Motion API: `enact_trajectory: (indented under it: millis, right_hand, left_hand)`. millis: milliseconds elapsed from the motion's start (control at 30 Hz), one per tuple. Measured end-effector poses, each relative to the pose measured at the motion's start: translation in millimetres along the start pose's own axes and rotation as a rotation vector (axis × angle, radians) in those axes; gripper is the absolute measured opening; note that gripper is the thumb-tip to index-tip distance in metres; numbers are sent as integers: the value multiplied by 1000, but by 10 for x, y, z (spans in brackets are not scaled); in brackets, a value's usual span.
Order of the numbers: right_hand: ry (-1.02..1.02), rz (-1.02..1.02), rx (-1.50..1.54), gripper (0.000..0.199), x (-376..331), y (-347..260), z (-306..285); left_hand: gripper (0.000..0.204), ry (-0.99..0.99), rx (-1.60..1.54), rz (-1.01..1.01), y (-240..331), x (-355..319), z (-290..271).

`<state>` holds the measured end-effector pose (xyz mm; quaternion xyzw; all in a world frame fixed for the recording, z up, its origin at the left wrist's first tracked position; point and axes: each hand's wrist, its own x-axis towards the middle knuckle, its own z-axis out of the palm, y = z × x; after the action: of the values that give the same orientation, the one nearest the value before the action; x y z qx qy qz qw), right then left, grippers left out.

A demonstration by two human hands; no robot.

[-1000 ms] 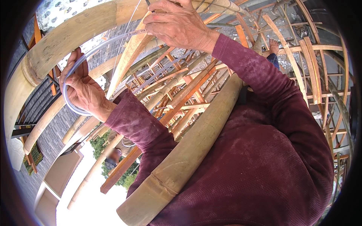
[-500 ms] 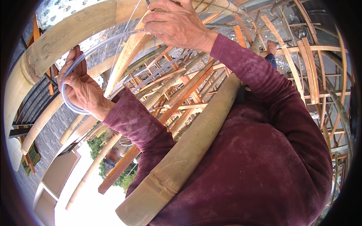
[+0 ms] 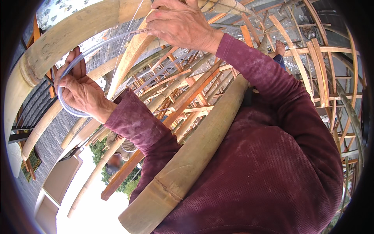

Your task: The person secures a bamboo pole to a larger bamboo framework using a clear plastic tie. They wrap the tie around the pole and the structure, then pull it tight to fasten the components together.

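Note:
A clear plastic tube (image 3: 113, 39) with printed marks arcs between my two hands. My left hand (image 3: 83, 91), at the upper left, has its fingers curled round the tube's bend, thumb against it. From there the tube loops down behind the wrist. At the top middle, my right hand (image 3: 183, 25) is closed on the tube's other stretch, beside the upper part of a rough wooden post (image 3: 126, 66). Its fingertips are partly cut off by the picture's upper edge. A thick bamboo pole (image 3: 78, 33) runs just beyond both hands.
Another thick bamboo pole (image 3: 187, 163) crosses close against my torso. Below my left forearm a sawn wooden beam (image 3: 122, 175) juts out, with another person (image 3: 124, 152) beyond. Timber and bamboo framing fills the space underneath. A bare foot (image 3: 279, 47) shows at the upper right.
My left hand has shifted slightly left with the tube, and my right hand has moved a little left too. Both keep their hold. The other person has shifted slightly.

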<state>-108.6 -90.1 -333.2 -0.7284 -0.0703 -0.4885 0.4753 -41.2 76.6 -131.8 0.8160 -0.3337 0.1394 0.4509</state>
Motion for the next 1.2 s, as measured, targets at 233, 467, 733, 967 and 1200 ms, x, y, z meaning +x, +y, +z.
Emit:
enact_trajectory:
  millis: [233,467,733,967,1200]
  right_hand:
    - [-46,-66,-75,17,2,26,-68]
    - [-40,-45,-14,16,-12,33,-40]
    - [-18,-64,-35,17,-8,38,-7]
    - [17,-67,-26,17,-16,38,15]
    - [13,-52,-23,15,-20,22,51]
  left_hand:
    - [42,17,-5,-5,7,17,-23]
    - [45,22,21,-13,16,15,24]
    - [47,73,-31,-35,13,-52,113]
    - [45,-20,-15,-40,-22,-134,163]
    - [30,28,24,-60,14,-157,240]
